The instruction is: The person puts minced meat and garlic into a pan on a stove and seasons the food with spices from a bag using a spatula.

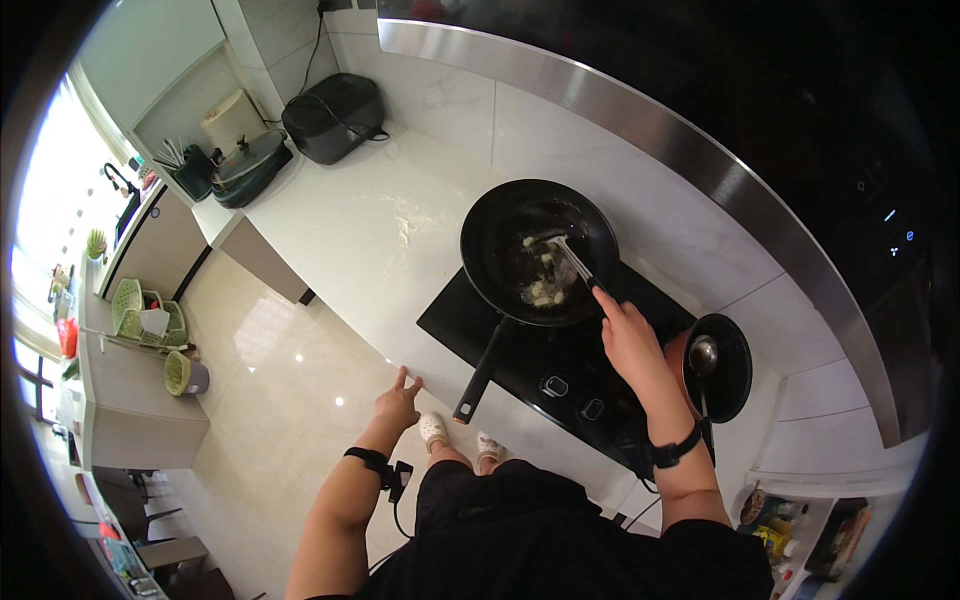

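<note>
My right hand (630, 341) grips the black handle end of a metal spatula (576, 262), whose head rests inside a black wok (491, 244). Pale chunks of food (547, 292) lie in bubbling oil at the bottom of the wok. The wok stands on a black glass cooktop (592, 360), its long handle (484, 375) pointing towards me. My left hand (399, 401) is at the front edge of the white countertop (330, 240), fingers apart, holding nothing. Whether its fingertips touch the edge I cannot tell.
Right of the cooktop stands a second pot (727, 367) with a ladle (703, 356) in it. White powder (407, 225) is scattered on the counter. A black appliance (334, 116) and a lidded electric pan (251, 169) stand farther left. A steel-edged range hood (675, 127) overhangs the back.
</note>
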`<state>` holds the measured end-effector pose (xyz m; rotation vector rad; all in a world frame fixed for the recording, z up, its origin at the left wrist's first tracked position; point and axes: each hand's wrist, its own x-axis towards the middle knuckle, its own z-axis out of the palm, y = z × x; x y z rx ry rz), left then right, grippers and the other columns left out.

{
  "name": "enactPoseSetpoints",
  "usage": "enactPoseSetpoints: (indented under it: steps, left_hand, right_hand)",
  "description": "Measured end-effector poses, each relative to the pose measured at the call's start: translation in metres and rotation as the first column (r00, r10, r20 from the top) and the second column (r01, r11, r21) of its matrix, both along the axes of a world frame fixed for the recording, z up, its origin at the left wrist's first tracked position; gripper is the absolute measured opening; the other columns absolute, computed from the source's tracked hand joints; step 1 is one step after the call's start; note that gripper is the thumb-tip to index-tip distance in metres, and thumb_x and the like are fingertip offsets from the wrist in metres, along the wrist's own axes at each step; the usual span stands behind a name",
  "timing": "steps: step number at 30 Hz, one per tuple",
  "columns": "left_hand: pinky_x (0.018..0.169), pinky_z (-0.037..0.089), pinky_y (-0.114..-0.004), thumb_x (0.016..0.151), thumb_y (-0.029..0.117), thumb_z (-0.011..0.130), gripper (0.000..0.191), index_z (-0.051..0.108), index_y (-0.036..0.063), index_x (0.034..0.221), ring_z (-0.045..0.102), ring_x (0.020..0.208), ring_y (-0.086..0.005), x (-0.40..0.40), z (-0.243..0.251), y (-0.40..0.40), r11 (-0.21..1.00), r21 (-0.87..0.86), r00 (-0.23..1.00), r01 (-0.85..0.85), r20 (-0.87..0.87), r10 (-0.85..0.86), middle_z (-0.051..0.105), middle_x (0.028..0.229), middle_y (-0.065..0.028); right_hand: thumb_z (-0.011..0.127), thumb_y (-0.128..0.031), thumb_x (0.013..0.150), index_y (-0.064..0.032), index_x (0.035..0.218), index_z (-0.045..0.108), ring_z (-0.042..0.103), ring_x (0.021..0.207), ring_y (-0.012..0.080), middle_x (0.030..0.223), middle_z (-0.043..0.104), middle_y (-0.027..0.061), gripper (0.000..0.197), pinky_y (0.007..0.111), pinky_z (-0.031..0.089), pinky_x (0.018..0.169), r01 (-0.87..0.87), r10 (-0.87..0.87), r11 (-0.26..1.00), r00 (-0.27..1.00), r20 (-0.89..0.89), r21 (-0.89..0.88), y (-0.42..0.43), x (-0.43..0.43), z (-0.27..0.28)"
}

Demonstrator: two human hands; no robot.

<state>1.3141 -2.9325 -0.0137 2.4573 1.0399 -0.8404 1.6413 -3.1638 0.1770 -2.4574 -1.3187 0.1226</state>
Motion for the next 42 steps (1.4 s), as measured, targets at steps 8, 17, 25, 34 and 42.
enactPoseSetpoints:
  steps: [8,17,25,34,42]
  left_hand:
    - [0.09,0.057,-0.039,0.075,0.024,0.076,0.089,0.035,0.0339,0.154,0.065,0.118,-0.0269,-0.005,0.004,0.004,0.999,0.016,0.999,0.033,0.035,-0.034,0.013,0.167,-0.0074]
    - [0.091,0.056,-0.038,0.076,0.023,0.074,0.088,0.034,0.0342,0.154,0.063,0.12,-0.0255,-0.005,0.004,-0.001,1.0,0.02,1.0,0.019,0.011,-0.019,0.013,0.167,-0.0067]
    - [0.09,0.057,-0.038,0.078,0.017,0.068,0.084,0.036,0.0341,0.153,0.063,0.121,-0.0251,-0.003,0.005,-0.006,1.0,0.001,0.999,-0.023,0.034,0.022,0.014,0.167,-0.0044]
    - [0.089,0.057,-0.039,0.075,0.02,0.072,0.087,0.036,0.035,0.153,0.063,0.12,-0.0263,-0.003,-0.004,-0.003,1.0,-0.005,1.0,-0.021,0.015,0.021,0.013,0.167,-0.0053]
    - [0.091,0.057,-0.041,0.073,0.026,0.077,0.092,0.034,0.0352,0.154,0.063,0.119,-0.0283,-0.006,-0.011,0.001,1.0,-0.009,0.999,-0.025,0.03,0.025,0.013,0.167,-0.0061]
  right_hand:
    - [0.058,-0.006,0.093,-0.0163,0.144,0.048,0.063,0.081,0.0401,0.091,0.057,0.0194,0.053,0.048,0.052,0.071,0.019,-0.023,0.995,0.999,-0.046,-0.095,-0.062,-0.049,0.048]
    - [0.057,-0.008,0.094,-0.018,0.148,0.044,0.062,0.077,0.0385,0.091,0.056,0.0185,0.056,0.046,0.053,0.069,-0.084,0.071,0.995,0.977,-0.199,-0.054,-0.048,-0.064,0.032]
    - [0.058,-0.007,0.096,-0.017,0.147,0.045,0.061,0.084,0.0385,0.09,0.058,0.0199,0.054,0.046,0.051,0.075,-0.079,0.09,0.993,0.988,-0.129,0.083,0.023,-0.026,-0.02]
    - [0.058,-0.006,0.095,-0.0183,0.144,0.05,0.061,0.084,0.0383,0.092,0.058,0.0195,0.051,0.046,0.05,0.076,-0.046,0.083,0.989,0.96,-0.269,0.143,0.011,-0.016,-0.001]
    - [0.06,0.001,0.091,-0.0194,0.138,0.057,0.057,0.08,0.0325,0.09,0.055,0.0138,0.051,0.04,0.049,0.074,-0.079,0.088,0.996,0.971,-0.224,0.049,-0.049,-0.033,0.048]
